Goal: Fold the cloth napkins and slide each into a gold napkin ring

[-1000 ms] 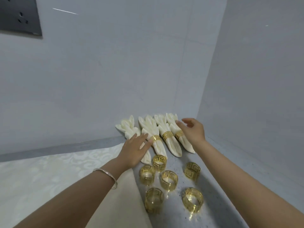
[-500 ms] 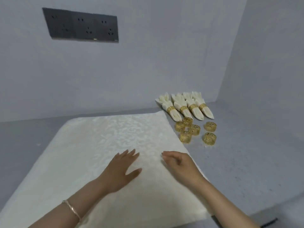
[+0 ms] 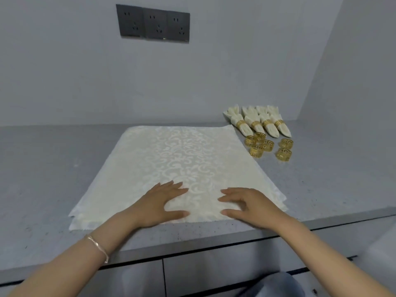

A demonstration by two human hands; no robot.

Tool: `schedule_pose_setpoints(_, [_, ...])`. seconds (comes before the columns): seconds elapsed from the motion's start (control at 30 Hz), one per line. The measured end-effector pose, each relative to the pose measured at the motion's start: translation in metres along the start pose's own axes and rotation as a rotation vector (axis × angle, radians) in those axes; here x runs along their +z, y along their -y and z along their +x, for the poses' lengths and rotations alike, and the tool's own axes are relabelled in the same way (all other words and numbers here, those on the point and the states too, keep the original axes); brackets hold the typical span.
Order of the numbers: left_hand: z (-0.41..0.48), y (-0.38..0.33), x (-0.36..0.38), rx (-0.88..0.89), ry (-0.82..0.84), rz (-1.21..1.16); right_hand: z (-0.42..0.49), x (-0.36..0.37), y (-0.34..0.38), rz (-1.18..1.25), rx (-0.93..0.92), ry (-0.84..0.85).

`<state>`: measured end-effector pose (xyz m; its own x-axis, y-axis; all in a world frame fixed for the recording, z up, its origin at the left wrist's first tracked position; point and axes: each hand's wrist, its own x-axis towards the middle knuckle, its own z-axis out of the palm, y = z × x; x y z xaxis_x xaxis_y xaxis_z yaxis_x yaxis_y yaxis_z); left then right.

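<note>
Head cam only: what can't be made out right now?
Layer count of the flat napkin stack: head view, only staggered near corners show.
Cloth under the left hand and right hand: head view, palms cover it.
Head view, bottom edge cuts off the blurred grey shape.

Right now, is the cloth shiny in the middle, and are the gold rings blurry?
Head view: the flat napkin gleams down a middle band; the loose gold rings look slightly soft, fretwork visible; only faint shadows under the left hand and right hand.
</note>
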<state>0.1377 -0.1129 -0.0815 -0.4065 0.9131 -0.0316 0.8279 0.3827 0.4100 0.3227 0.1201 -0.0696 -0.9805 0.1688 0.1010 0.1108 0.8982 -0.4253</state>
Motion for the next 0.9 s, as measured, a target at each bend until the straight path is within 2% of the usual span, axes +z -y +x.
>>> schedule_pose_setpoints(0.27, [-0.008,-0.013,-0.008,0.013,-0.005,0.132,-0.009,-0.009,0.013,-0.277,-0.103,-0.007])
schedule_pose_setpoints(0.47, [-0.015,-0.015,-0.018,0.000,-0.074,0.120,-0.005,-0.009,0.014,0.047,0.032,-0.251])
schedule_pose_setpoints(0.6, [-0.021,-0.002,-0.039,-0.096,-0.084,0.174,-0.001,-0.013,-0.007,-0.072,0.054,-0.087])
schedule_pose_setpoints(0.67, [-0.025,0.008,-0.050,-0.160,-0.094,0.170,0.001,-0.020,-0.018,-0.122,0.083,-0.063])
schedule_pose_setpoints(0.77, [-0.027,0.026,-0.062,-0.211,-0.116,0.137,0.004,-0.036,-0.029,-0.017,0.136,-0.053])
schedule_pose_setpoints(0.9, [-0.024,0.035,-0.080,-0.215,-0.020,0.010,0.010,-0.059,-0.030,0.119,0.066,0.064])
